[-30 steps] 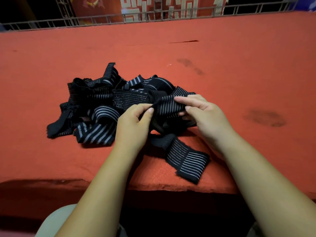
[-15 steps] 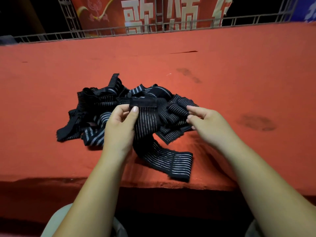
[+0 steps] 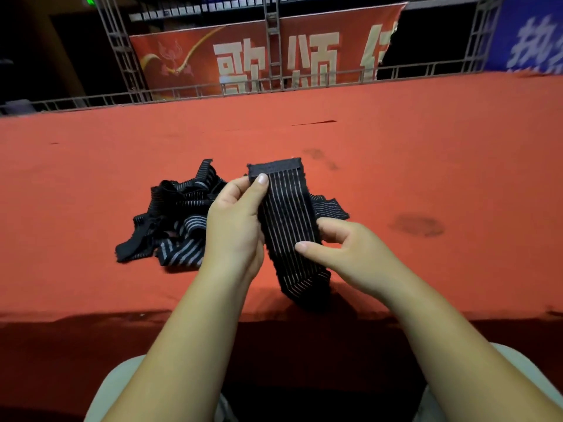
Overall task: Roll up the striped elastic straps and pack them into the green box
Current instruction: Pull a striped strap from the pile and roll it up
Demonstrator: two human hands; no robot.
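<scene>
- Since half a second ago I see the strap (image 3: 289, 220) lifted out of the heap: its plain dark end now stands high, far of both hands, where before it lay low against the pile.
- My left hand (image 3: 234, 226) grips the strap's left edge. The thumb presses the front just under the dark end band and the fingers curl behind.
- My right hand (image 3: 350, 254) has come in from the right and now pinches the strap lower down. The thumb lies across the striped front and the forefinger reaches behind the right edge; the other fingers are loosely curled.
- The strap hangs stretched between the two grips, its stripes running far to near. Its near tail droops onto the red table cover (image 3: 426, 166) close to the near edge.
- The pile of remaining straps (image 3: 179, 214) lies tangled on the cover, left of and behind the left hand, with one end poking out to the right behind the held strap.
- A dark stain (image 3: 417, 225) marks the cover to the right, well apart from the hands.
- Beyond the far edge runs a metal railing (image 3: 182, 92) with a red banner (image 3: 259, 59) behind it.
</scene>
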